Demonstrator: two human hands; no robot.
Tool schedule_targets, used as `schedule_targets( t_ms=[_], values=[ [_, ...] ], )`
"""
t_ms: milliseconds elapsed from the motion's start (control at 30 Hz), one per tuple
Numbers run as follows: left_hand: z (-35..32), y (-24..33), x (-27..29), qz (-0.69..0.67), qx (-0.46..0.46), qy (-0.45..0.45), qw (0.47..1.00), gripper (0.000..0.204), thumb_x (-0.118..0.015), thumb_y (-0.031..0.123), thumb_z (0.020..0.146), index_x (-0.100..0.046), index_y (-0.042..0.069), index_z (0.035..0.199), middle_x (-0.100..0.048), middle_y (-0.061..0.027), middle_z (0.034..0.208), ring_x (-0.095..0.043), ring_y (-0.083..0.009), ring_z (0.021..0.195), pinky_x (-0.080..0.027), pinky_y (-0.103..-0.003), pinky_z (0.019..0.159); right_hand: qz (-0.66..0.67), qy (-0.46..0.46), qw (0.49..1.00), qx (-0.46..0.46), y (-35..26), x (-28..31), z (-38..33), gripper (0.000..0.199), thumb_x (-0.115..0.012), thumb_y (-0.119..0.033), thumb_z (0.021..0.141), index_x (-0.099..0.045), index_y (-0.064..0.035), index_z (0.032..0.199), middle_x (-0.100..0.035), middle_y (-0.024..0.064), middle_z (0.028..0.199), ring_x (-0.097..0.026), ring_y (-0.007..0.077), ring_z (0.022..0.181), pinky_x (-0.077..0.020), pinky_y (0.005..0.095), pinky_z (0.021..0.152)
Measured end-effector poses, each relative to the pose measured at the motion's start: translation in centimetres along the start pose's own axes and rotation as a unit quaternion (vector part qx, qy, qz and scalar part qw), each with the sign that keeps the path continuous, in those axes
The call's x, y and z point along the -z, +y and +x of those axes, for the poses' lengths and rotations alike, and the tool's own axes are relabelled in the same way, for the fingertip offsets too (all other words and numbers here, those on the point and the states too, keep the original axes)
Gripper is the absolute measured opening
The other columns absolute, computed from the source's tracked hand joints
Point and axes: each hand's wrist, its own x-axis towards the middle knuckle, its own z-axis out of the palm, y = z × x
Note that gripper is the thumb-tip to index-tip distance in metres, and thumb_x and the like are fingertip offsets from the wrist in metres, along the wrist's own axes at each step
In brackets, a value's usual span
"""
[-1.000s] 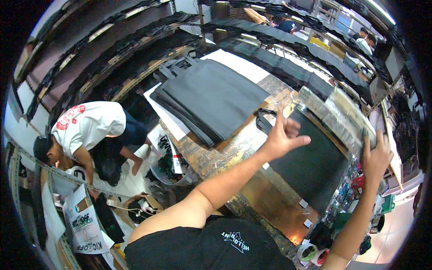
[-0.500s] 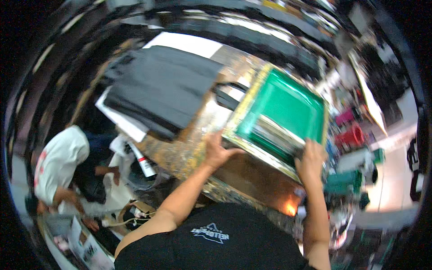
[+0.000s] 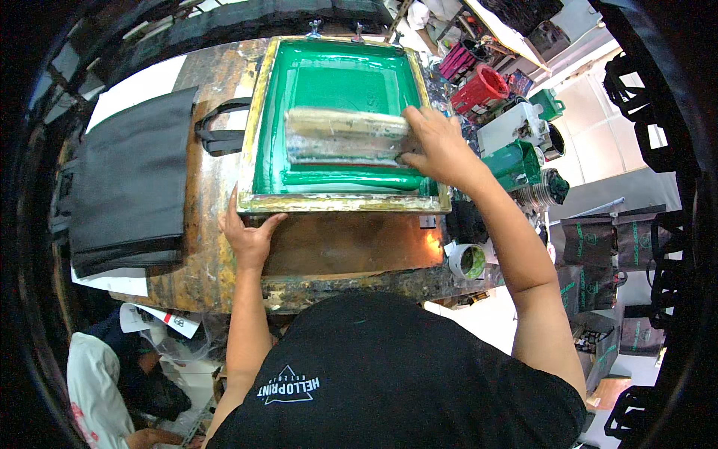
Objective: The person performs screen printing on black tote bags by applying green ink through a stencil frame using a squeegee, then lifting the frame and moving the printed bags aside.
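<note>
A printing screen (image 3: 256, 203) with a yellowish, ink-smeared frame stands on the worktable, its mesh coated in wet green ink (image 3: 336, 82). My right hand (image 3: 441, 146) is closed round the right end of a wide squeegee (image 3: 348, 135), blurred by motion, which lies across the mesh. At the frame's near left corner is my left hand (image 3: 248, 233), fingers along the side and thumb under the near edge. From beneath the screen's left side a black bag handle (image 3: 217, 135) sticks out; the rest of that bag is hidden.
To the left lies a stack of black bags (image 3: 134, 172) on white sheets. Right of the table stand a red bucket (image 3: 482, 86), a green container (image 3: 516, 166) and a white tub (image 3: 468, 262). Another person's pale sleeve (image 3: 90, 382) shows at lower left. Printed dark bags (image 3: 587, 243) lie at right.
The view has turned, so the screen now sits straight and farther left. My right hand and the squeegee are slightly farther from the near edge. My left hand keeps the same corner.
</note>
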Motion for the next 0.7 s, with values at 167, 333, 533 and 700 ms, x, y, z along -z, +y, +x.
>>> schedule_targets(
  t_ms=[167, 333, 533, 700],
  values=[
    [0.1, -0.5, 0.0, -0.017, 0.049, -0.028, 0.998, 0.102, -0.099, 0.019, 0.061, -0.047, -0.002, 0.147, -0.053, -0.0226, 0.143, -0.052, -0.0380, 0.127, -0.041, -0.045, 0.109, -0.008, 0.002, 1.000, 0.016, -0.5, -2.8, -2.2, 0.065, -0.084, -0.023, 0.073, -0.049, -0.0084, 0.125, -0.058, 0.0146, 0.109, -0.058, 0.0361, 0.109, -0.0414, 0.0543, 0.088],
    [-0.4, -0.8, 0.2, -0.024, 0.038, -0.028, 0.999, 0.099, -0.096, 0.009, 0.063, -0.045, -0.002, 0.148, -0.054, -0.0217, 0.141, -0.052, -0.0338, 0.127, -0.044, -0.043, 0.107, -0.005, 0.049, 0.999, 0.010, -2.2, -4.4, -4.5, 0.065, -0.084, -0.013, 0.068, -0.052, -0.0100, 0.124, -0.054, 0.0108, 0.107, -0.053, 0.0307, 0.106, -0.0378, 0.0493, 0.087],
    [-0.5, -1.1, -0.1, -0.123, 0.081, -0.024, 0.989, 0.100, -0.097, 0.006, 0.061, -0.047, -0.003, 0.146, -0.058, -0.0199, 0.135, -0.059, -0.0303, 0.117, -0.051, -0.041, 0.099, 0.000, 0.082, 0.995, 0.049, -0.8, -5.5, -2.4, 0.059, -0.081, -0.008, 0.066, -0.057, -0.0115, 0.119, -0.054, 0.0095, 0.107, -0.053, 0.0301, 0.107, -0.0368, 0.0498, 0.091],
    [-1.1, -2.2, -0.2, -0.067, 0.085, -0.020, 0.994, 0.103, -0.097, 0.006, 0.057, -0.046, -0.005, 0.146, -0.057, -0.0216, 0.134, -0.057, -0.0338, 0.118, -0.047, -0.043, 0.102, 0.002, 0.102, 0.993, 0.067, 0.9, -6.4, 2.2, 0.056, -0.079, -0.006, 0.067, -0.057, -0.0123, 0.117, -0.055, 0.0098, 0.107, -0.053, 0.0301, 0.108, -0.0365, 0.0497, 0.093]
  ],
)
